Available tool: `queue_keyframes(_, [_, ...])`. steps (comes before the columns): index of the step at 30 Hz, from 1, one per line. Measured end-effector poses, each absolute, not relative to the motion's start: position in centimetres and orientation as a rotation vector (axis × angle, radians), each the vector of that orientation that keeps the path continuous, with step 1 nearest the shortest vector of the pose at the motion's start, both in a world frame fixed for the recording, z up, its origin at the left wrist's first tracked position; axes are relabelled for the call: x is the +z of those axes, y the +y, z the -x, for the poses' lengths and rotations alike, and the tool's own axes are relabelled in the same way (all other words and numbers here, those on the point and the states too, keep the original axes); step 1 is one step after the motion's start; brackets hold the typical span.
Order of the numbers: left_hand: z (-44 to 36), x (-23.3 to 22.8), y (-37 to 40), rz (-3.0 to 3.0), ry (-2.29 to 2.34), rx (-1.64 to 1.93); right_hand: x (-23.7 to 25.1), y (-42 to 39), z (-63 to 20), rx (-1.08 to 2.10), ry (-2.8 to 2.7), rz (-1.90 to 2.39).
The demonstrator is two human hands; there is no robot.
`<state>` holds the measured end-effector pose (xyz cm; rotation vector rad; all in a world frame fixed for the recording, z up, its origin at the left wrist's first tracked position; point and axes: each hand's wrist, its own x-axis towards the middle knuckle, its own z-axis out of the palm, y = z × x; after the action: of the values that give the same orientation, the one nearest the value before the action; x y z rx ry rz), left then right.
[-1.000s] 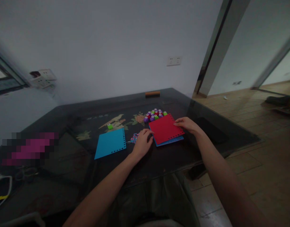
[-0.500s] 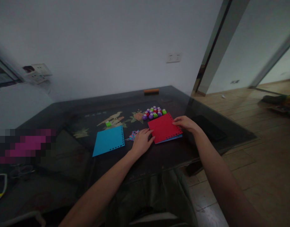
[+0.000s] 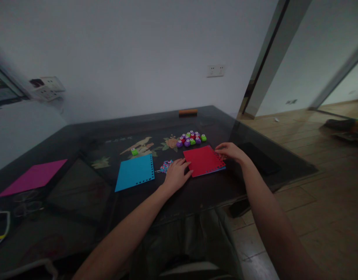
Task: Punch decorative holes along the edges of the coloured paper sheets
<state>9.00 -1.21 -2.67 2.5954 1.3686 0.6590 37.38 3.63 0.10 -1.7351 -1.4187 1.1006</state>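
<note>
On the dark glass-topped bench (image 3: 79,186), the red punched paper sheet (image 3: 203,160) lies right of the blue punched paper sheet (image 3: 135,177); the cluster of small plastic punches (image 3: 191,138) sits behind it, the pink paper sheet (image 3: 33,176) far left.

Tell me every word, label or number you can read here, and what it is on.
No text can be read.
Table top inlay: a short row of pale characters beside the bird picture, too blurred to read.
Red sheet, blue sheet, pink sheet: plain, no print.
Small punches: no label legible.
Wall socket: no marking legible.
</note>
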Motion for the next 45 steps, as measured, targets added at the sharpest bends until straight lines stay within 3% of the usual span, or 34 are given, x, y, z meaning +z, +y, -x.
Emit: queue_keyframes(45, [-9.2,-2.9,-1.0,-2.594,1.347,0.684,-0.8,4.4,-37.7,0.877,-1.636,1.794])
